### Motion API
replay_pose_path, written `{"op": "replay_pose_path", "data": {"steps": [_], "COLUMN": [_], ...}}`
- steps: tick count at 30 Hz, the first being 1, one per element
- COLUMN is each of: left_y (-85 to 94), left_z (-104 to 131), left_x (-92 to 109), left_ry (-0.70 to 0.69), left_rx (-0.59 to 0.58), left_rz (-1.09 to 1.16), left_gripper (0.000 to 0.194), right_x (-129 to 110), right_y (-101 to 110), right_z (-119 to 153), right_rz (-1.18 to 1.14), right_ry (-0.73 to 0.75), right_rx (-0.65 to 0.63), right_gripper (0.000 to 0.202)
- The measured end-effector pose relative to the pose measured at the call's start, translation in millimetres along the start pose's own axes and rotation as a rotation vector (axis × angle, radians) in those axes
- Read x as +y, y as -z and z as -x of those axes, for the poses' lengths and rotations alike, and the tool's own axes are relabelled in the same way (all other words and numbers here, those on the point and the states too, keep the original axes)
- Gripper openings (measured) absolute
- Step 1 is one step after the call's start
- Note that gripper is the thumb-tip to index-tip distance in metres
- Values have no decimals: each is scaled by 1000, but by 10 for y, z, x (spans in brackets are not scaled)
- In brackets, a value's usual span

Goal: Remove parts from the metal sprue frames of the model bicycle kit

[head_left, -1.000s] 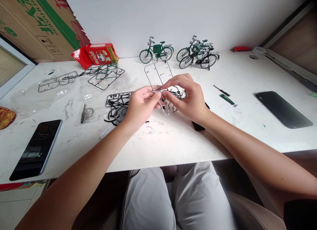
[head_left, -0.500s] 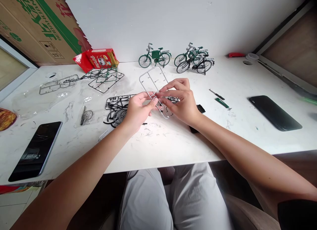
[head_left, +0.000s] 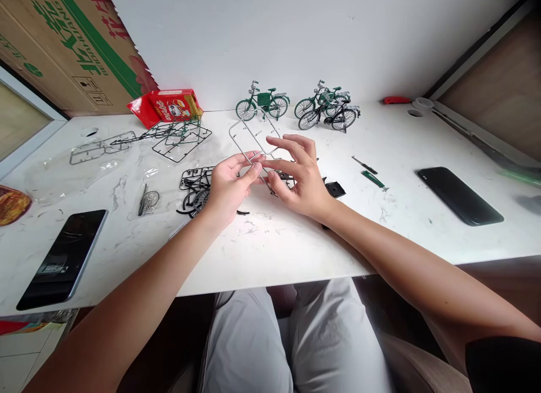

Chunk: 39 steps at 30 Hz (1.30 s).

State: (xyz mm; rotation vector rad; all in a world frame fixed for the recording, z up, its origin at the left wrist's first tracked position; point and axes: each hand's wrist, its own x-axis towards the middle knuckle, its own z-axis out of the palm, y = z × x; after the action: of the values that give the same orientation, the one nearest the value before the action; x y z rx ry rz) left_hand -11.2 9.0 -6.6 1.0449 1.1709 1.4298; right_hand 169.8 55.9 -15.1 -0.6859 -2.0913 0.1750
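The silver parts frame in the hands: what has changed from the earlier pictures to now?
The right hand has opened: its fingers now spread out, and only thumb and forefinger pinch the silver parts frame. The left hand still holds the frame by its near edge. The black parts frame, the model bicycles and both phones lie as before.

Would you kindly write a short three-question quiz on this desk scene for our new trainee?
1. True or false: both hands grip the silver parts frame.
2. How many dark phones lie on the table?
3. Which stands nearer the red box: A, the lone green model bike, or B, the screwdrivers?

Key: 1 true, left hand and right hand pinch it. 2 two, the left phone and the right phone. 3 A.
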Motion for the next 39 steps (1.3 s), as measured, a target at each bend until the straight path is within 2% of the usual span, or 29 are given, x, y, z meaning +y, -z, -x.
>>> {"op": "replay_pose_path", "data": {"steps": [4,15,22,27,29,34,39], "left_y": [22,6,-9,4,17,43,44], "left_z": [-21,-18,-22,-32,-45,-68,-50], "left_x": [-32,-15,-33,1,5,16,53], "left_ry": [-14,38,43,19,22,33,33], "left_rx": [-8,-25,-19,42,43,-5,-73], "left_rz": [13,-12,35,58,53,44,70], "left_gripper": [33,42,39,32,34,43,54], "right_x": [-18,-18,9,43,68,134,206], "right_y": [-8,13,19,18,23,7,-51], "right_z": [8,-6,-10,-25,-32,-34,-10], "right_rz": [-8,-124,-104,-122,-153,-252,-337], "right_ry": [-35,-99,-85,-76,-83,-188,-340], "right_rx": [-30,16,101,229,228,162,138], "right_gripper": [23,7,22,21,18,5,10]}}
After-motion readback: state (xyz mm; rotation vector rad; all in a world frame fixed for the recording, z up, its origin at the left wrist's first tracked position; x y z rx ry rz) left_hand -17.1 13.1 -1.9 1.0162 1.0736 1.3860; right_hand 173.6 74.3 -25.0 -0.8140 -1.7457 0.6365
